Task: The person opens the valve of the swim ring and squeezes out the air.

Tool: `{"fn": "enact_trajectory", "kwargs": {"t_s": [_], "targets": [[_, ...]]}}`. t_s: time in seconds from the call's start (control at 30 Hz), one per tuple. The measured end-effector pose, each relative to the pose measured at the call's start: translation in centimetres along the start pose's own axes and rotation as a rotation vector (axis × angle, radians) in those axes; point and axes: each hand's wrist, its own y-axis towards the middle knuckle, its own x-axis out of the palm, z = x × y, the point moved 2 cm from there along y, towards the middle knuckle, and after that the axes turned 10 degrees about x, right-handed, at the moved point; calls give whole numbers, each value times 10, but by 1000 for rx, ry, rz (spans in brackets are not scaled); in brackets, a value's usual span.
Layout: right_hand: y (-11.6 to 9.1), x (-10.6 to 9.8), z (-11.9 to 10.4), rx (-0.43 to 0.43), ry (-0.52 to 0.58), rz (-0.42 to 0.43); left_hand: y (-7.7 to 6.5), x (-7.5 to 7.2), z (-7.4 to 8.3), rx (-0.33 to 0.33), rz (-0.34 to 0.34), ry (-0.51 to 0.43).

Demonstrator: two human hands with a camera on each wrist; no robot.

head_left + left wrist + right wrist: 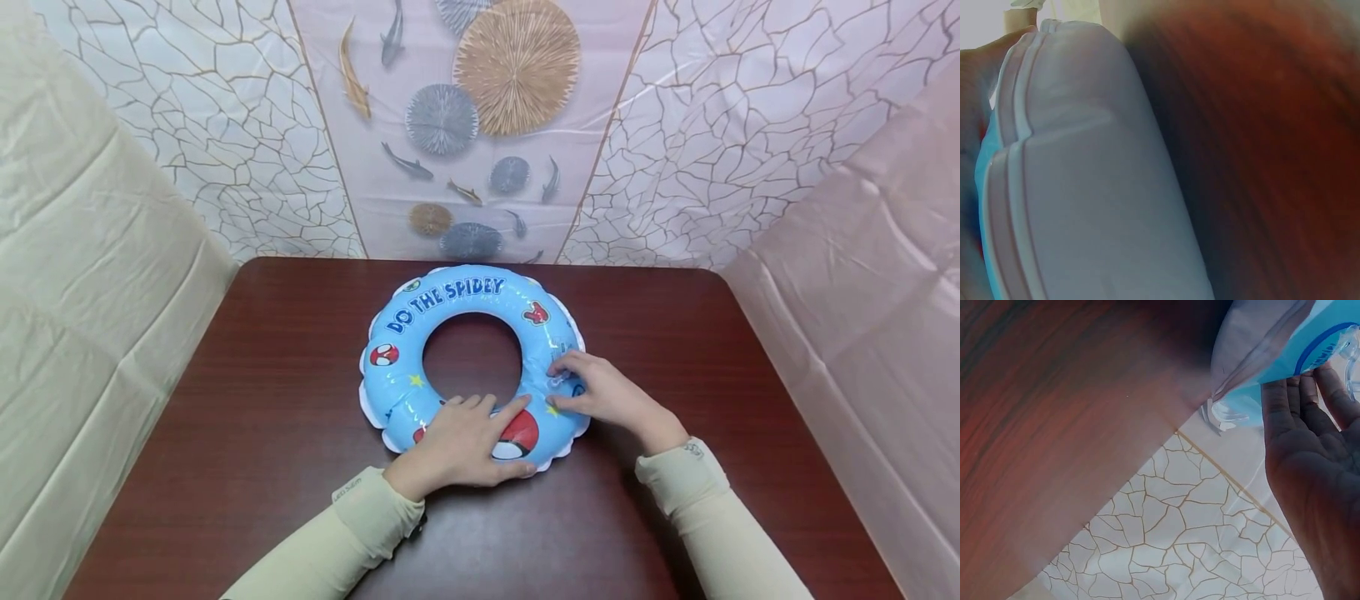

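The swim ring (411,367) lies flat on the counter (285,375), toward the far edge. Step in hand, as judged: work on the clear fitting (1352,359), likely a valve, at the ring's right side. The next move calls for a steadied ring and a precise pinch. Appearance: plump, glossy blue, white scalloped rim. Left grip (468,446): fingers spread, resting on the near side. Right grip (600,392): thumb and fingers parted at the fitting; no firm hold visible.

The dark reddish-brown table (262,417) is streaked with wood grain and rounded at its far corners. Toward its far edge, a blue inflatable ring (401,392) is laid flat on the surface.
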Motion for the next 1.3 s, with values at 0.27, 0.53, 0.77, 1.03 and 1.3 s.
{"fn": "enact_trajectory", "kwargs": {"t_s": [0.27,0.53,0.77,1.03,1.3], "targets": [[1,2,0,13,-3,-13,0,1,-1,2,-2,3],[2,4,0,19,-8,-26,1,4,-2,-28,-7,-23],[3,3,-1,28,-14,-35,2,3,-3,-41,3,-27],[3,4,-2,9,-10,-40,2,1,-3,-41,8,-22],[5,7,1,26,-1,-53,2,0,-2,-44,7,-40]]}}
